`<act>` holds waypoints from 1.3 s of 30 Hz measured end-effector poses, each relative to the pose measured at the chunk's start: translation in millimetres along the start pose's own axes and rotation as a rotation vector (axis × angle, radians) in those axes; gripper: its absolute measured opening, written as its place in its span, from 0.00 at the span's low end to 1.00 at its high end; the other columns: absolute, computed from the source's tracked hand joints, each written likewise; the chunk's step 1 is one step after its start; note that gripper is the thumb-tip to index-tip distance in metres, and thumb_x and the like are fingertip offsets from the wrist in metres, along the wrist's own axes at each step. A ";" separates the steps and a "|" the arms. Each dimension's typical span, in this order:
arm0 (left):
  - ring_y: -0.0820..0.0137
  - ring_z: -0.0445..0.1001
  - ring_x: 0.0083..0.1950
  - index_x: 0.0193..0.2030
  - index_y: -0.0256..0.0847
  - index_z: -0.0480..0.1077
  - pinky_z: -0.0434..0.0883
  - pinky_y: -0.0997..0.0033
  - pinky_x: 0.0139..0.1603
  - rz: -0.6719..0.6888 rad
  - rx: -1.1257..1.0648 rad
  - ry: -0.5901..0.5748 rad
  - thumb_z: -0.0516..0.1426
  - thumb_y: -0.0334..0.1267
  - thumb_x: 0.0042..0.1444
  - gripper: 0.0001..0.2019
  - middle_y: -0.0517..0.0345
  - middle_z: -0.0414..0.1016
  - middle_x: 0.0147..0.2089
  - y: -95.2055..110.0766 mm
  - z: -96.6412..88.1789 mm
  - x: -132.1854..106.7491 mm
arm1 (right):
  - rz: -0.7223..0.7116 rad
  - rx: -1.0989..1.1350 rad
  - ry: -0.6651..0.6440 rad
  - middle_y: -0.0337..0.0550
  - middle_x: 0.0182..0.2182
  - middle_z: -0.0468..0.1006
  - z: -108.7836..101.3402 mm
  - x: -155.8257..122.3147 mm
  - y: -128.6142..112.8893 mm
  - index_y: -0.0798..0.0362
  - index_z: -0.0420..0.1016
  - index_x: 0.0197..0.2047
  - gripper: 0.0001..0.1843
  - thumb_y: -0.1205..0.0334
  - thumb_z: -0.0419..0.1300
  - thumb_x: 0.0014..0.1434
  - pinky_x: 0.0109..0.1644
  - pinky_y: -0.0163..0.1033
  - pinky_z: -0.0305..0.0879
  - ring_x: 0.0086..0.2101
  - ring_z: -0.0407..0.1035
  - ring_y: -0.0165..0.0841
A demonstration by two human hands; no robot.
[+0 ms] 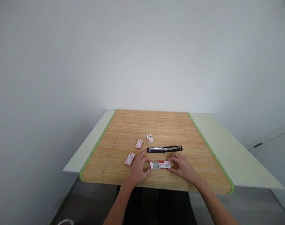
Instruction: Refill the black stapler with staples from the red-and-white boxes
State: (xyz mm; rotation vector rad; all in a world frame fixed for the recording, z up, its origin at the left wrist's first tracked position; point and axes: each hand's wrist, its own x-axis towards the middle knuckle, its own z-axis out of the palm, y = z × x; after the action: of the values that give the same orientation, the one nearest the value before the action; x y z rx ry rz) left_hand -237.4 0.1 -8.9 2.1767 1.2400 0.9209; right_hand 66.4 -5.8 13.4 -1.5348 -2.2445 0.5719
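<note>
While the box sits half-open, left hand: pinching tray end
Right hand: pinching sleeve end
Stapler: opened out, just beyond

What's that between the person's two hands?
In the head view, a slid-open red-and-white box, its inner tray sticking out toward the left hand, its sleeve beside the right hand.
</note>
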 end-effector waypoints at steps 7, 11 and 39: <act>0.56 0.60 0.75 0.45 0.48 0.75 0.59 0.43 0.74 -0.003 0.027 0.039 0.63 0.28 0.53 0.13 0.55 0.63 0.74 -2.4 6.5 1.7 | -0.046 0.086 0.026 0.44 0.45 0.79 16.6 4.9 -19.4 0.41 0.81 0.50 0.16 0.52 0.70 0.58 0.55 0.48 0.64 0.48 0.71 0.45; 0.57 0.60 0.74 0.47 0.47 0.75 0.61 0.45 0.73 0.007 0.023 0.033 0.63 0.29 0.54 0.14 0.55 0.63 0.73 -3.9 7.8 1.2 | -0.057 0.125 0.053 0.44 0.44 0.79 27.1 10.7 -29.5 0.43 0.81 0.49 0.15 0.53 0.70 0.58 0.53 0.47 0.65 0.47 0.72 0.44; 0.56 0.54 0.76 0.73 0.61 0.59 0.55 0.42 0.76 -0.085 0.420 0.065 0.55 0.54 0.68 0.28 0.63 0.55 0.77 23.7 19.2 9.6 | 0.098 1.028 0.276 0.46 0.56 0.80 -4.5 48.7 33.5 0.44 0.77 0.56 0.28 0.43 0.71 0.56 0.68 0.53 0.63 0.57 0.73 0.44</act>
State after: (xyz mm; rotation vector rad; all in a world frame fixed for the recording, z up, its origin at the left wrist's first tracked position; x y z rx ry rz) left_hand -206.4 -4.2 -2.6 2.3963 1.6685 0.7530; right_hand 78.5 51.4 3.1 -1.0629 -1.2857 1.2022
